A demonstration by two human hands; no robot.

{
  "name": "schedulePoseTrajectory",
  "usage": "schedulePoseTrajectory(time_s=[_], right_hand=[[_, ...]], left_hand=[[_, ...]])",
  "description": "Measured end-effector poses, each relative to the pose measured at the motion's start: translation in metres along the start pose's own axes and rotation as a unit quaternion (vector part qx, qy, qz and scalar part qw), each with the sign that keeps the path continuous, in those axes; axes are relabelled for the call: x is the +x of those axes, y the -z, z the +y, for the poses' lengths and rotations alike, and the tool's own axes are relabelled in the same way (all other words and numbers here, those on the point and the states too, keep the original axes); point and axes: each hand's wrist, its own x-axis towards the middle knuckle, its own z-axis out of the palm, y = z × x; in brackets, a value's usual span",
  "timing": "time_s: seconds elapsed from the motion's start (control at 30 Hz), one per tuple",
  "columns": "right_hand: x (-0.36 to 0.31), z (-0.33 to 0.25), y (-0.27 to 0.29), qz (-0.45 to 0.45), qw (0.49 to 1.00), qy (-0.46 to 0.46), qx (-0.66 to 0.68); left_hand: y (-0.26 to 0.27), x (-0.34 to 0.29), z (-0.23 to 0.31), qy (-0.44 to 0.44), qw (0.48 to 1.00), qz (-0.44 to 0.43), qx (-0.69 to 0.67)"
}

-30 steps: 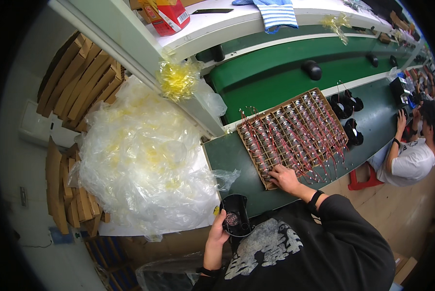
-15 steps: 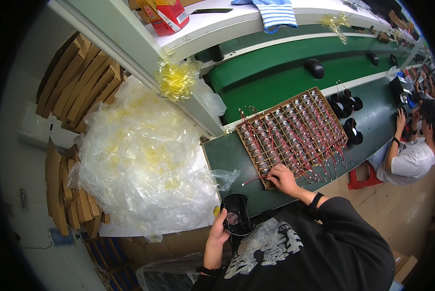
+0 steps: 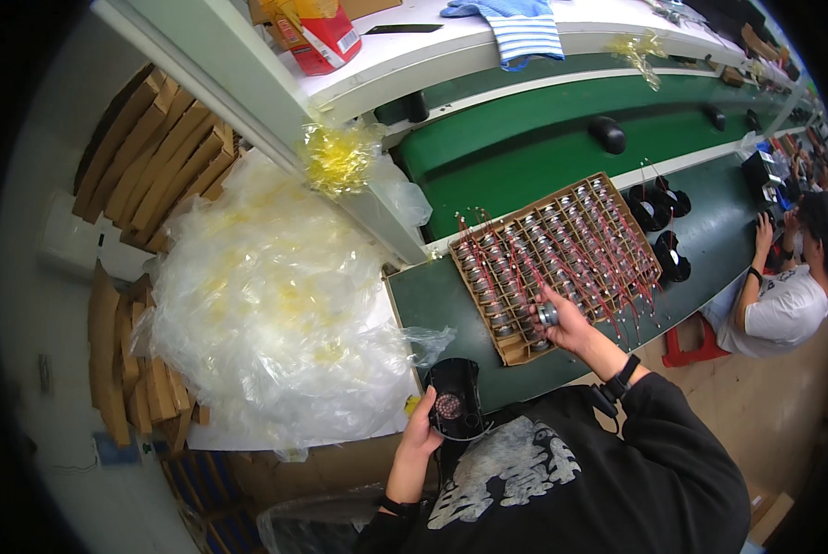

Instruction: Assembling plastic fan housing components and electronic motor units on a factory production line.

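Left hand [image 3: 421, 427] clasps black plastic housing [image 3: 462, 388], near; right hand [image 3: 572, 328] pinches silver cylindrical part [image 3: 548, 314] over partitioned brown cardboard tray [image 3: 517, 354] on dark-green bench [image 3: 427, 300]; far, barcoded red package [image 3: 318, 42] on white shelf [image 3: 423, 57].

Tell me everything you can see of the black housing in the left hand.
The black housing looks like plastic: an elongated, hollow shell with raised side walls and a round, pinkish speckled patch inside. Its open side faces the camera. The left hand grips its left side, near the edge of the dark green bench; whether it touches the bench is unclear.
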Motion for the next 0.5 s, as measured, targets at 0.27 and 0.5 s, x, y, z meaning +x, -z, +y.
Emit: schedulePoseTrajectory(time_s=[0.27,0.5], right_hand=[[-0.153,-0.029,-0.115,-0.292,0.904,0.128,-0.284],[-0.184,-0.01,-0.133,-0.254,0.726,0.389,-0.506]], left_hand=[[-0.033,0.009,0.003,-0.042,0.995,-0.095,0.001],[-0.069,0.006,-0.001,-0.189,0.973,-0.114,0.064]])
